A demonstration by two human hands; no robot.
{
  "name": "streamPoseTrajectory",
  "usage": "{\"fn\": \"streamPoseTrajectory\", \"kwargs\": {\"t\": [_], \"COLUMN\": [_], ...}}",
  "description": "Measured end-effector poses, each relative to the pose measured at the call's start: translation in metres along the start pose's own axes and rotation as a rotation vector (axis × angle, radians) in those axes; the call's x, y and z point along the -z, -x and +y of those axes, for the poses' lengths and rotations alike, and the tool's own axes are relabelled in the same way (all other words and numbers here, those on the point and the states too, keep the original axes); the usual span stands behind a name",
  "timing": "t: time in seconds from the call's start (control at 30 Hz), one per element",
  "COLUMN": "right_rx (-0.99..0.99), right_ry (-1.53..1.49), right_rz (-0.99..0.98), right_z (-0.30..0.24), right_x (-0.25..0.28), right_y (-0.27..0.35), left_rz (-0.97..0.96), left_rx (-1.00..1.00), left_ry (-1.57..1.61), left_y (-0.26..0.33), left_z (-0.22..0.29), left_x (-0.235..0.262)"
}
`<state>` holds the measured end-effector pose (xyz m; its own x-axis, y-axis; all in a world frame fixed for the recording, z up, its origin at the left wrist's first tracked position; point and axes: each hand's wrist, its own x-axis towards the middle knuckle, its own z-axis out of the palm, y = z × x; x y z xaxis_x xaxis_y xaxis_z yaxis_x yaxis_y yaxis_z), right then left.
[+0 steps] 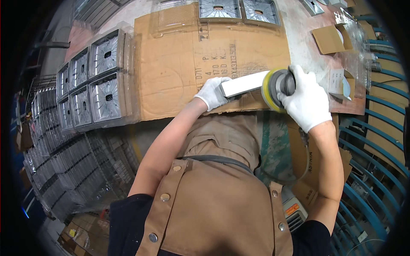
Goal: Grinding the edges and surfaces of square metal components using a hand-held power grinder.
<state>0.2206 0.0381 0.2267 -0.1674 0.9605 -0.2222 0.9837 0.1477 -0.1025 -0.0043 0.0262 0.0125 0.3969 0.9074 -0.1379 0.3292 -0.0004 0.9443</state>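
Note:
My left hand (pixel 212 93), in a white glove, is closed on the left end of a metal piece (pixel 244 84) whose long pale side faces up. The piece is held tilted above the front edge of a cardboard sheet (pixel 166 77). My right hand (pixel 308 102), also gloved, wraps round the dark body of a disc sander (pixel 285 83). Its round pad (pixel 270 91), with a yellow-green rim, meets the right end of the piece. I cannot tell whether the disc is spinning. From the sander a hose (pixel 308 158) hangs down.
Plastic trays (pixel 124 81) of square ribbed metal castings (pixel 105 99) stand at the left. More castings (pixel 218 8) lie at the far edge. Two small open boxes (pixel 331 39) with discs sit at the right, beside a curved blue rack (pixel 390 109). Stacked clear trays (pixel 72 170) fill the lower left.

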Motion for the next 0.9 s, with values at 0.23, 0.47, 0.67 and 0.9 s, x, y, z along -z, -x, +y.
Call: {"fn": "streamPoseTrajectory", "kwargs": {"t": [0.23, 0.47, 0.67, 0.9], "right_rx": [-0.02, -0.012, 0.063, 0.084], "right_ry": [0.028, -0.057, -0.099, -0.111], "right_rz": [-0.051, -0.008, 0.058, -0.096], "right_z": [0.012, -0.03, -0.011, -0.053], "right_x": [0.002, -0.007, -0.015, -0.005], "right_y": [0.026, 0.011, -0.009, 0.0], "left_rz": [-0.009, 0.025, -0.046, -0.064], "left_rx": [-0.041, -0.047, 0.129, 0.104], "left_ry": [-0.25, -0.15, 0.195, 0.021], "left_y": [0.001, 0.001, 0.007, -0.002], "left_z": [-0.003, -0.005, 0.0, -0.008], "left_x": [-0.003, -0.002, -0.003, -0.002]}}
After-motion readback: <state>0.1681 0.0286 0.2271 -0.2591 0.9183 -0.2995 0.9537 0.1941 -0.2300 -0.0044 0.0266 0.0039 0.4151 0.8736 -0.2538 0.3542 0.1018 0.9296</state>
